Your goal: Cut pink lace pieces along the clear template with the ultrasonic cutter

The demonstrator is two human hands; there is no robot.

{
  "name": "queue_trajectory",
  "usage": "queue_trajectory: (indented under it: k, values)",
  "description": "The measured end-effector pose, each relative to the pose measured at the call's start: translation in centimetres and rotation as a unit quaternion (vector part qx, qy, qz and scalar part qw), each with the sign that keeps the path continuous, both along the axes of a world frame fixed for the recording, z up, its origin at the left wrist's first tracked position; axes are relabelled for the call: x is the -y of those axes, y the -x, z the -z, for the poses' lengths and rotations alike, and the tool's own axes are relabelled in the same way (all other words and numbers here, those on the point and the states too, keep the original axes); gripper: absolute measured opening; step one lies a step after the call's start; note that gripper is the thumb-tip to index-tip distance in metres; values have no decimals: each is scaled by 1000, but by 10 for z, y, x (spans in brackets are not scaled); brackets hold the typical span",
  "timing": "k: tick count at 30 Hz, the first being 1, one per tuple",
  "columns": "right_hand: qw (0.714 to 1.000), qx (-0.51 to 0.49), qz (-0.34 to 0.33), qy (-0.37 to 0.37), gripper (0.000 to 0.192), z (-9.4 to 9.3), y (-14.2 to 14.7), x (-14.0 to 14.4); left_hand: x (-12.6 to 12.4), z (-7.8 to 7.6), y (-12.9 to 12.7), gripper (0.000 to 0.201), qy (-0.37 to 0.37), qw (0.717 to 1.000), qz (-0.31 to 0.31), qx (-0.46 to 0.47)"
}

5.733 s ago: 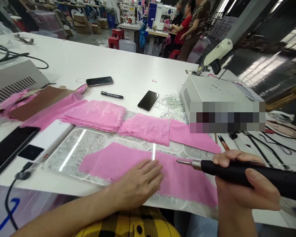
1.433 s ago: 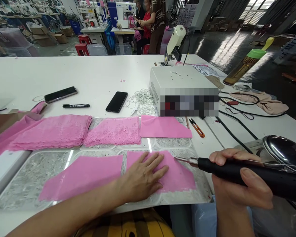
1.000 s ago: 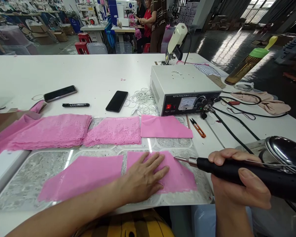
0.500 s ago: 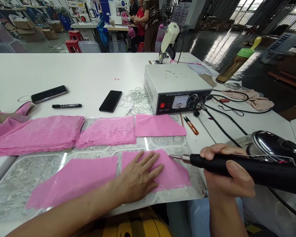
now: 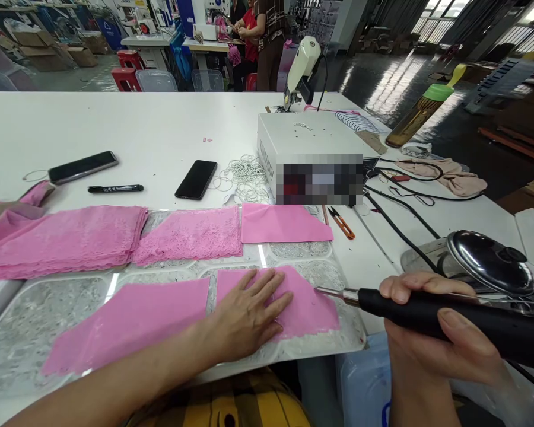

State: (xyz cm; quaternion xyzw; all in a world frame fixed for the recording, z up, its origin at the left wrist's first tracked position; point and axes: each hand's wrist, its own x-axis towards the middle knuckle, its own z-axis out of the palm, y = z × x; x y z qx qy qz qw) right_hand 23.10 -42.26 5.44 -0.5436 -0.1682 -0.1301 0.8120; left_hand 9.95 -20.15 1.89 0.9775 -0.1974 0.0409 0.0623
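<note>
Right pink fabric piece (image 5: 309,308) lies flat on the clear cutting plate (image 5: 26,332) at the near edge of the worktop (image 5: 160,130), about 6 o'clock in view. Left hand (image 5: 244,314) lies palm down on it, fingers (image 5: 271,284) spread and flat, pressing, not gripping. Right hand (image 5: 431,332) at 4 o'clock has its fingers wrapped tight around a black handheld cutter (image 5: 449,320), held roughly level; its metal tip (image 5: 327,291) sits at the fabric's right edge, contact too fine to tell. A second pink fabric piece (image 5: 129,326) lies just beside the first, toward 8 o'clock, a narrow gap between them. Behind, along the plate's far side: a lace stack (image 5: 66,240) at 9 o'clock, a smaller lace piece (image 5: 191,234), then a plain pink piece (image 5: 282,222). Orange snips (image 5: 339,221) just right of that. White control box (image 5: 311,148) at 1 o'clock, loose elastic loops (image 5: 244,175) beside it, black phone (image 5: 196,179) and black marker (image 5: 115,188) further left, another phone (image 5: 82,167) at 10 o'clock. Steel lid (image 5: 489,261) at 3 o'clock. Other people stand at 12 o'clock, well apart.
</note>
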Motion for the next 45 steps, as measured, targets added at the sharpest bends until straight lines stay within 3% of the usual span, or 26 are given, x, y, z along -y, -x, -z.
queue_trajectory:
  k: [15, 34, 45]
  values:
    - [999, 24, -39, 4, 17, 6, -1, 1, 0, -4, -1, 48, -9, 1000, 6, 0]
    - [1000, 11, -11, -12, 16, 1, 1, 1, -1, -3, -3, 47, -15, 1000, 11, 8]
    - [999, 27, 6, 22, 17, -5, 1, 34, -2, -1, -2, 48, -18, 1000, 16, 18]
